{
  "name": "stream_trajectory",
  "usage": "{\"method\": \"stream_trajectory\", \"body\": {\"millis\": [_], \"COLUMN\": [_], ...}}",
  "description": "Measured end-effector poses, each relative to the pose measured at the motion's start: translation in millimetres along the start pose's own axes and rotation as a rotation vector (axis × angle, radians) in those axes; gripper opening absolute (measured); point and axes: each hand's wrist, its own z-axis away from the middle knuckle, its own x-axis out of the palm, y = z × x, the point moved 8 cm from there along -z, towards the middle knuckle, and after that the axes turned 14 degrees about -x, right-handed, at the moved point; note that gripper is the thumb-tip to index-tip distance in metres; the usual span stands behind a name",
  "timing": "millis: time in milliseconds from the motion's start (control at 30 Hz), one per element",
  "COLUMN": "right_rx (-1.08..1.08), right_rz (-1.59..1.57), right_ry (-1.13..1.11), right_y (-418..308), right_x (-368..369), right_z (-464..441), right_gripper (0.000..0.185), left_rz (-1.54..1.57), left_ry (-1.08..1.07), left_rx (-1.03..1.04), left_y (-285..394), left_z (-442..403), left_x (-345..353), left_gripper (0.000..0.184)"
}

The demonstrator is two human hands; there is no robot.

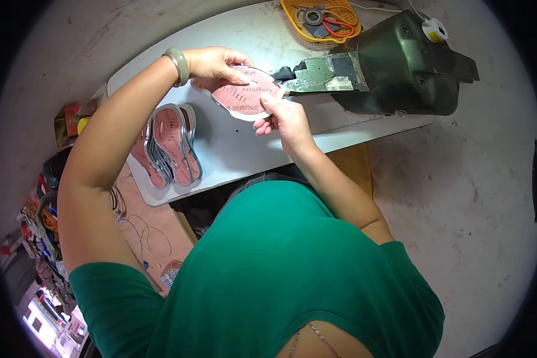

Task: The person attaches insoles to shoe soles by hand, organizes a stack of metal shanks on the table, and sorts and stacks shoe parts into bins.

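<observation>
A pink, printed shoe insole (242, 95) with a pale edge is held up in front of a dark green machine (394, 65). My left hand (216, 64), with a bangle at the wrist, grips its upper left side, thumb on the printed face. My right hand (285, 121) pinches the insole's right end between thumb and fingers. That end is close to the machine's narrow working arm (319, 76); whether they touch I cannot tell. Below my left hand, stacked pink insoles (172, 143) lie on the white table (232, 152).
A yellow basket (322, 39) at the table's back edge holds red-handled scissors (334, 27) and a roll of tape. A white round device (435, 30) is on the machine's right top. Cables (143, 235) lie at the lower left, near cluttered items.
</observation>
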Motion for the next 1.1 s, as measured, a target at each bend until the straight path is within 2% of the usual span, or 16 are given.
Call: {"method": "stream_trajectory", "body": {"millis": [100,267,367,533,667,800,933,1100], "right_rx": [0.000,-0.061,-0.060,-0.064,-0.100,-0.076,-0.023,-0.061], "right_rz": [0.016,0.092,0.131,0.152,0.159,0.198,0.257,0.275], "right_ry": [0.005,0.050,0.064,0.102,0.110,0.069,0.011,0.033], "right_y": [-3,-12,-13,-15,-20,-16,-10,-16], "right_x": [-5,-17,-20,-23,-23,-21,-16,-16], "right_z": [-3,-5,-3,-3,-5,0,3,-2], "right_gripper": [0.034,0.031,0.030,0.029,0.029,0.030,0.031,0.030], "left_rz": [0.028,0.023,0.167,0.071,0.117,0.151,0.354,0.385], "left_ry": [0.066,0.171,0.232,0.411,0.518,0.548,0.595,0.758], "left_rx": [0.156,0.149,0.231,0.260,0.212,0.290,0.293,0.273], "left_y": [3,-3,-7,-7,-19,-14,-19,-31], "left_z": [6,20,21,26,23,28,30,28], "left_x": [6,25,33,39,39,48,53,55], "left_gripper": [0.036,0.040,0.042,0.044,0.042,0.044,0.044,0.044]}}
